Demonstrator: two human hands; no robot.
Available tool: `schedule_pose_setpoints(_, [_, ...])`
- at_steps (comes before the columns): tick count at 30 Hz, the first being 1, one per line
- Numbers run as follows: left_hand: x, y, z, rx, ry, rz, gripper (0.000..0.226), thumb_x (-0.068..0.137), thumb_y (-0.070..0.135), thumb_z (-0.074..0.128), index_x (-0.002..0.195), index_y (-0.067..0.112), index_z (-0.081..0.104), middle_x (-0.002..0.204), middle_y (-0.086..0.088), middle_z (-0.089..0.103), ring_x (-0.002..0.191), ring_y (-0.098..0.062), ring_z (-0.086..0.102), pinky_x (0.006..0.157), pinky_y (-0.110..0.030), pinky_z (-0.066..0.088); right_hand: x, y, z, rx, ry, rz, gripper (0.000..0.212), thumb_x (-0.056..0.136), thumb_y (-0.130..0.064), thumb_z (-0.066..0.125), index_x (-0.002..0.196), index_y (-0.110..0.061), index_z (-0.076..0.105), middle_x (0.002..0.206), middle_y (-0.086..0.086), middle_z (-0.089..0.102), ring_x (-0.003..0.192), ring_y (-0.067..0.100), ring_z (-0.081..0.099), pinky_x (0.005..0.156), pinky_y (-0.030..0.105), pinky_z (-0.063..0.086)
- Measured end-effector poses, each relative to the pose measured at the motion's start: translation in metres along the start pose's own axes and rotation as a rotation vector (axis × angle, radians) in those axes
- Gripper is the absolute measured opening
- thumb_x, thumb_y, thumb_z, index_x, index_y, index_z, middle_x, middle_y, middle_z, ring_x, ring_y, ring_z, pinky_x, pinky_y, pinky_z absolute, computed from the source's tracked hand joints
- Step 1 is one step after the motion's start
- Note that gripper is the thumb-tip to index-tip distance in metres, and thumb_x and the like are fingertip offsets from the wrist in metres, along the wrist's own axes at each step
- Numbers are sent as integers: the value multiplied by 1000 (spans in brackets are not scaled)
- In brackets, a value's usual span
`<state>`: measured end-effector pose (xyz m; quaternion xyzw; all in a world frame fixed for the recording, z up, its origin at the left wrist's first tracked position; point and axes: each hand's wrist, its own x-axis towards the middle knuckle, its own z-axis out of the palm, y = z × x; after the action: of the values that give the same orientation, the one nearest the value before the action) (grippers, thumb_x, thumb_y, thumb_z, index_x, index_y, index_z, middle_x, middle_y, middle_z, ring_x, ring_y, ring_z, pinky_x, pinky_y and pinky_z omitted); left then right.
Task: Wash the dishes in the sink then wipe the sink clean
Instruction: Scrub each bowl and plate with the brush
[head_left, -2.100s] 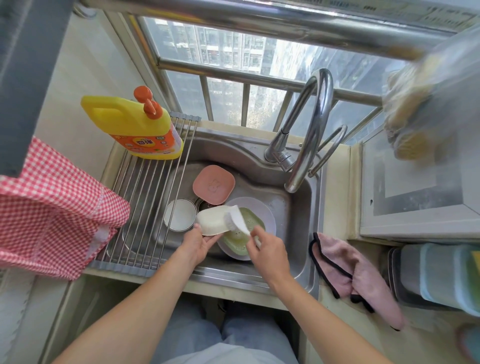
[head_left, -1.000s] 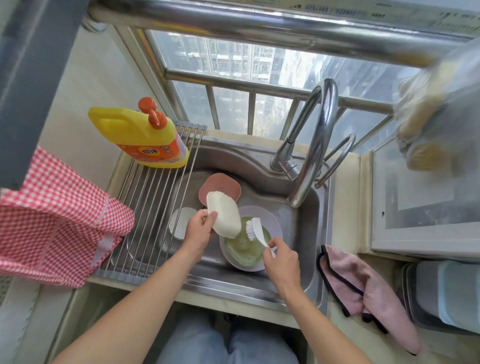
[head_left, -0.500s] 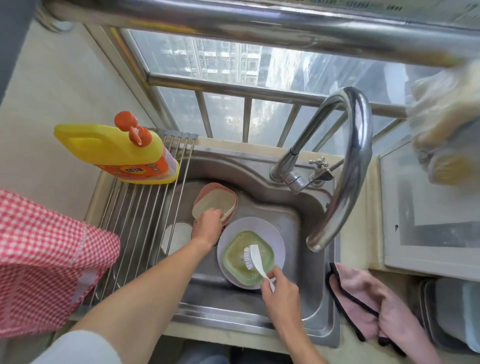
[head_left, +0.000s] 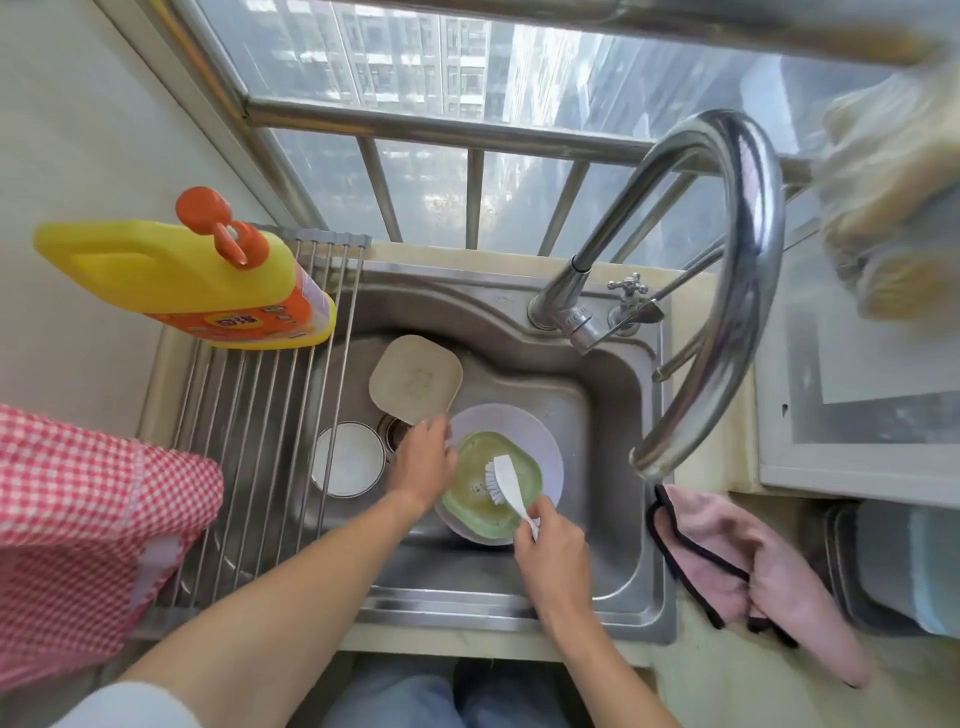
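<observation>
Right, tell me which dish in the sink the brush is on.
The green dish, sitting on the pale round plate. The brush bristles rest inside it; the beige dish and the white bowl lie apart, untouched by it.

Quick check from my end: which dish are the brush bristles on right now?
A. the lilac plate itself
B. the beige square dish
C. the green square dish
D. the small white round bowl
C: the white brush, held in the right hand, has its bristles inside the green square dish, which sits on the lilac plate.
</observation>
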<state>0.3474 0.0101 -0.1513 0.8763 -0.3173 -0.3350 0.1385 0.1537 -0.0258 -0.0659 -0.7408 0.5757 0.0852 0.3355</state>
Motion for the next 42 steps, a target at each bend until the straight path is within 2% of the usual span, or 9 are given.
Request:
schedule_pose_setpoints(3, [-29, 1, 26, -51, -116, -136, 12, 84, 11, 59, 89, 20, 52, 102, -9, 60, 95, -33, 61, 80, -39, 47, 0, 5, -4, -47, -7, -1, 8, 94, -19, 56, 90, -22, 50, 70, -2, 55, 65, 25, 52, 57, 34, 41])
schedule_pose_setpoints(7, [-40, 5, 46, -112, 65, -422, 24, 89, -1, 61, 109, 8, 50, 114, -15, 60, 103, -37, 62, 82, -43, 49, 1, 13, -8, -70, -14, 18, 5, 93, -23, 55, 90, -21, 52, 74, 3, 61, 69, 30, 58, 60, 37, 48])
schedule_pose_setpoints(10, [-32, 4, 46, -233, 45, -656, 26, 88, 5, 69, 113, 6, 63, 113, -18, 69, 106, -37, 66, 82, -40, 53, 0, 17, -9, -63, -13, 15, 3, 94, -25, 55, 92, -22, 54, 75, 3, 63, 70, 29, 60, 61, 40, 53])
schedule_pose_setpoints(17, [-30, 18, 36, -362, 124, -838, 24, 83, 3, 70, 107, 3, 72, 111, -23, 70, 103, -40, 68, 80, -42, 55, -7, 22, -7, -61, -2, 25, 5, 96, -24, 54, 92, -21, 53, 80, 6, 64, 74, 30, 62, 64, 39, 51])
schedule_pose_setpoints(24, [-57, 20, 13, -332, -23, -592, 6, 88, 13, 62, 90, 8, 60, 98, -16, 66, 98, -37, 64, 66, -28, 42, -7, 24, -18, -77, -32, -1, 6, 97, -24, 52, 97, -18, 54, 82, 6, 63, 74, 29, 59, 62, 34, 46])
schedule_pose_setpoints(28, [-72, 24, 1, -403, -74, -468, 15, 87, 5, 44, 101, 11, 44, 97, -14, 58, 66, -36, 69, 41, -33, 55, -4, 20, -26, -107, -105, -45, 12, 97, -23, 50, 106, -18, 56, 90, 8, 67, 83, 31, 63, 64, 33, 44])
schedule_pose_setpoints(35, [-64, 19, -7, -336, -244, -443, 27, 90, 16, 41, 105, 4, 60, 95, -23, 67, 49, -35, 68, 50, -50, 60, 6, 5, -29, -113, -328, -157, 21, 88, -27, 51, 105, -28, 63, 86, 2, 64, 88, 30, 62, 68, 33, 48])
schedule_pose_setpoints(40, [-68, 28, -16, -329, -202, -462, 31, 91, 6, 36, 106, 6, 63, 100, -21, 66, 50, -28, 64, 36, -29, 49, 22, 5, -30, -181, -278, -40, 29, 88, -15, 50, 105, -30, 68, 100, 6, 70, 98, 32, 64, 71, 30, 44])
schedule_pose_setpoints(42, [-70, 27, -13, -365, -163, -483, 32, 91, 7, 34, 104, 10, 63, 99, -18, 66, 50, -31, 66, 40, -35, 55, 22, 8, -29, -219, -260, -28, 29, 86, -12, 49, 101, -28, 67, 101, 8, 70, 98, 34, 64, 71, 31, 43])
